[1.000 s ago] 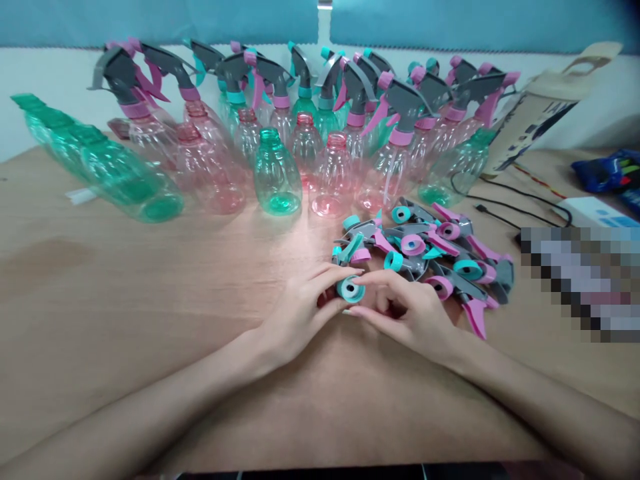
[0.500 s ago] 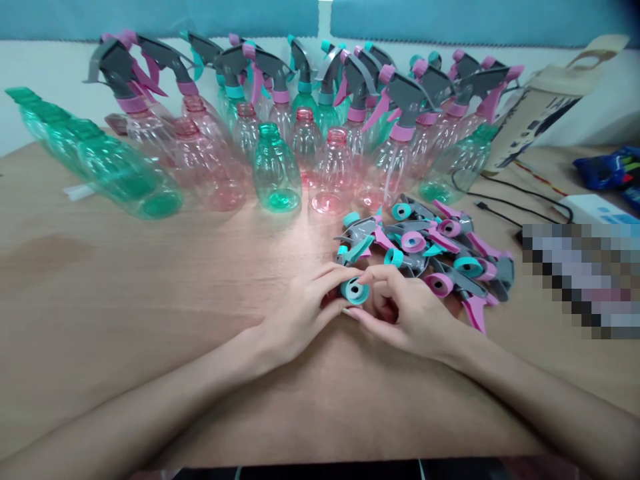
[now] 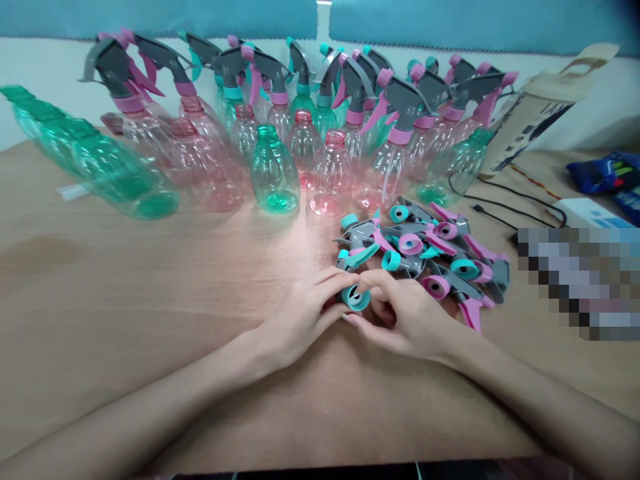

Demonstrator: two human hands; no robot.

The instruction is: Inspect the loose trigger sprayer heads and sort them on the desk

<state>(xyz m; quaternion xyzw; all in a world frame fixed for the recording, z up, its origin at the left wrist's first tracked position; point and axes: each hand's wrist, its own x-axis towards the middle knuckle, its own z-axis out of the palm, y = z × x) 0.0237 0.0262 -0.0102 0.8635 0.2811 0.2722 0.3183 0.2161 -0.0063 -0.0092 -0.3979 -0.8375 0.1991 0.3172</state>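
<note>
The spray head (image 3: 356, 301) sits up between the two hands, near the middle of the view and a little below its centre, its teal collar (image 3: 367, 300) facing the viewer with the mouth open. A white insert (image 3: 353, 297) shows inside beside a dark gap; whether it lies flat or tilted is too small to tell.

The left hand (image 3: 297, 317), at nine o'clock of the collar, grasps the head with its fingers curled around the grey body. The right hand (image 3: 410, 315), at three o'clock, has its forefinger bent over the collar's mouth and its thumb just below; I cannot tell whether those fingers pinch anything or merely press.

The step in hand looks like working on the insert in the collar. It seems to call for the left hand to hold the head steady and face-out, while the right forefinger makes small, light moves inside the rim.

Loose heads (image 3: 435, 257) lie heaped from one to three o'clock, the nearest beside the fingers. At eleven o'clock a green bottle (image 3: 275, 172) stands on the surface (image 3: 210, 267) with a bare neck, and a pink one (image 3: 331, 177) likewise at twelve. Topped bottles stand behind them. A tumbler (image 3: 537, 113) leans at two o'clock.
</note>
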